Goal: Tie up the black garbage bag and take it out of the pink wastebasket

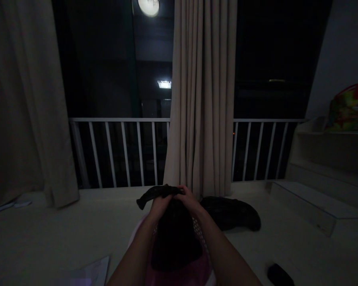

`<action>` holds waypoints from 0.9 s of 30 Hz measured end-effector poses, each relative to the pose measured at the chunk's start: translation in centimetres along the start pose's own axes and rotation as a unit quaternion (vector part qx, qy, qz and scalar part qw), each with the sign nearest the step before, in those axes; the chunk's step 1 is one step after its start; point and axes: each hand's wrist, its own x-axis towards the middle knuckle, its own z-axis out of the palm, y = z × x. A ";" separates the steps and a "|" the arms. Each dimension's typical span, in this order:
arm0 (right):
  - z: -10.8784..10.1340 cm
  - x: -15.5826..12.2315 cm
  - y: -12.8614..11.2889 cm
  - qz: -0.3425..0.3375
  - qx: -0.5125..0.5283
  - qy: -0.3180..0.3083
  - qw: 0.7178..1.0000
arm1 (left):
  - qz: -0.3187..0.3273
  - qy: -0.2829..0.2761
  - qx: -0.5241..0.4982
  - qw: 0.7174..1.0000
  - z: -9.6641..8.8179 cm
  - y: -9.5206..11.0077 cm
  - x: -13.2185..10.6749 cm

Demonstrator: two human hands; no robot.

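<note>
In the head view both my hands meet at the centre, fingers curled round the gathered top of a limp black item (176, 238). It may be a garment or a bag; the dark hides which. My left hand (161, 204) grips its left side, where a loose end sticks out to the left. Beside it, my right hand (188, 198) closes on the right side, almost touching the left. Below the black item lies something pink (181, 276) with lattice-like edges, mostly hidden by my arms. A second black bundle (234, 212) lies on the floor to the right.
A beige curtain (203, 99) hangs ahead, with a white railing (122, 120) behind. Pale steps (310, 202) stand right, bearing a colourful bag (350, 107). A small dark object (280, 275) and a paper sheet (98, 270) lie on the floor (41, 242).
</note>
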 end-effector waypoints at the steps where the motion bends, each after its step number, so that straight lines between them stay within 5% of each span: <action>1: 0.0 0.0 0.0 0.003 -0.001 0.000 1.000 | -0.003 0.006 0.007 1.000 0.0 0.0 0.0; 14: 0.3 -0.6 0.0 0.013 -0.030 -0.084 0.996 | -0.023 0.002 0.051 0.998 0.2 0.7 -0.2; 27: -0.3 0.7 1.2 -0.008 -0.127 -0.021 0.992 | -0.032 -0.006 0.068 0.997 0.2 1.4 -0.6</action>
